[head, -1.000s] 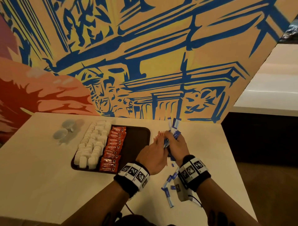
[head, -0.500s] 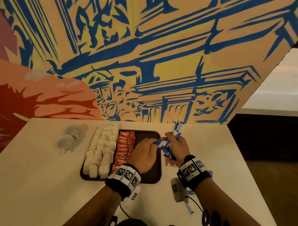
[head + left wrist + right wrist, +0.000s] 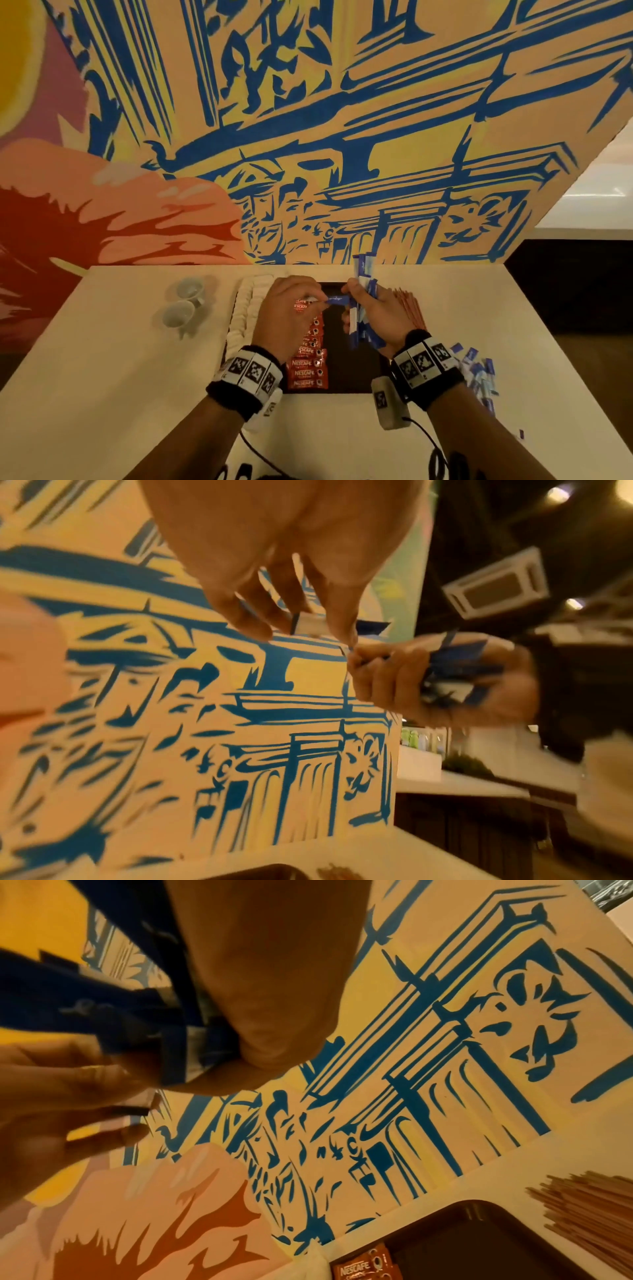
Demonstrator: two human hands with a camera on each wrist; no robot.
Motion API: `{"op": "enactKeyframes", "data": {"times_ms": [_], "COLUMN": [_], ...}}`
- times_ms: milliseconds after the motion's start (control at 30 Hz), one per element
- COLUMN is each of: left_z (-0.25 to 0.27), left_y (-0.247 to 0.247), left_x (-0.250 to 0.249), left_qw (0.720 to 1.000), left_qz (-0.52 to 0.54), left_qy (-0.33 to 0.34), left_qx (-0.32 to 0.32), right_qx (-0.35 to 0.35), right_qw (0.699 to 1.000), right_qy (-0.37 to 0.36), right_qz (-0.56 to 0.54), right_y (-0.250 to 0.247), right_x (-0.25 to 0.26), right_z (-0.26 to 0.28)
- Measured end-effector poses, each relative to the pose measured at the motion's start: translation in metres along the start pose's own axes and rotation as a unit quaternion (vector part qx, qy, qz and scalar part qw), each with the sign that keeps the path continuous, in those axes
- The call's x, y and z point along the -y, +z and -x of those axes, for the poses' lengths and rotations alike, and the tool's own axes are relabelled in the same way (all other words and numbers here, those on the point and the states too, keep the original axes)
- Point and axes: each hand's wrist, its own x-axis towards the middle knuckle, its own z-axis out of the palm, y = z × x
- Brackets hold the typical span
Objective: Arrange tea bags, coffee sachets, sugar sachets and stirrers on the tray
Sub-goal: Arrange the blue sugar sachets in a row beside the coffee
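Observation:
A dark brown tray [image 3: 346, 377] lies on the pale table, with white packets [image 3: 245, 308] along its left side and a row of red Nescafe sachets [image 3: 308, 371] beside them. Above the tray's bare right half, my right hand [image 3: 359, 298] grips a bundle of blue sugar sachets [image 3: 364, 284]. My left hand [image 3: 320, 298] pinches the end of one blue sachet [image 3: 337, 298] that lies crosswise against the bundle. In the left wrist view my fingertips [image 3: 339, 631] pinch that sachet's pale end [image 3: 310, 624], next to the bundle [image 3: 459, 669].
Brown stirrers [image 3: 409, 305] lie fanned on the table right of the tray, also seen as stirrers [image 3: 589, 1204]. Several loose blue sachets [image 3: 476, 373] are scattered at the right edge. Two small cups [image 3: 185, 301] stand left of the tray. A painted wall rises behind the table.
Both hands have moved from right of the tray to over it. My left hand now pinches a single blue sachet at the bundle.

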Motion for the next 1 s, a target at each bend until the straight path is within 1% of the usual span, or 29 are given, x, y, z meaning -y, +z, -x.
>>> {"op": "enactKeyframes", "data": {"times_ms": [33,67,100,133,167,233,367,467,533,567,633,667,700,733,800,900,1000], "left_z": [0.001,0.002,0.003,0.004,0.004,0.005,0.007,0.009,0.008,0.008,0.007,0.005,0.003,0.001,-0.005,-0.018,-0.033], "left_y": [-0.006,-0.011,-0.016,-0.020,-0.024,-0.029,-0.029,-0.025,-0.020,-0.016,-0.008,-0.004,0.001,0.005,0.013,0.026,0.040], "left_x": [0.005,0.010,0.013,0.018,0.020,0.022,0.028,0.031,0.027,0.025,0.023,0.020,0.020,0.021,0.020,0.017,0.021], "left_qw": [0.997,0.990,0.983,0.977,0.975,0.972,0.973,0.986,0.995,0.998,0.995,0.984,0.967,0.949,0.929,0.930,0.918], "left_qz": [-0.040,-0.070,-0.094,-0.108,-0.114,-0.119,-0.110,-0.068,-0.014,0.015,0.084,0.125,0.172,0.213,0.252,0.249,0.273], "left_qy": [0.064,0.114,0.149,0.169,0.178,0.189,0.194,0.152,0.102,0.061,-0.056,-0.123,-0.183,-0.229,-0.263,-0.257,-0.269], "left_qx": [-0.023,-0.039,-0.055,-0.066,-0.072,-0.075,-0.057,-0.028,-0.010,-0.004,0.004,0.017,0.035,0.052,0.074,0.087,0.100], "right_qx": [0.010,0.019,0.029,0.032,0.035,0.019,0.001,-0.007,-0.032,-0.050,-0.081,-0.093,-0.100,-0.106,-0.100,-0.069,-0.077], "right_qw": [1.000,1.000,0.999,0.999,0.999,1.000,0.999,0.995,0.993,0.992,0.990,0.989,0.987,0.986,0.983,0.982,0.981], "right_qy": [-0.001,0.002,0.004,0.004,-0.001,-0.016,-0.040,-0.060,-0.069,-0.070,-0.075,-0.080,-0.082,-0.083,-0.083,-0.081,-0.075], "right_qz": [-0.009,-0.023,-0.032,-0.033,-0.032,-0.004,0.037,0.073,0.093,0.095,0.085,0.083,0.090,0.100,0.129,0.158,0.161], "right_y": [0.006,0.012,0.017,0.021,0.025,0.030,0.032,0.028,0.023,0.019,0.013,0.010,0.008,0.005,0.001,-0.006,-0.018], "right_x": [0.000,0.000,-0.001,-0.002,-0.003,-0.007,-0.015,-0.021,-0.025,-0.027,-0.031,-0.031,-0.032,-0.035,-0.036,-0.035,-0.034], "right_z": [0.003,0.006,0.009,0.011,0.013,0.014,0.015,0.017,0.015,0.014,0.012,0.011,0.010,0.007,0.003,-0.003,-0.012]}}
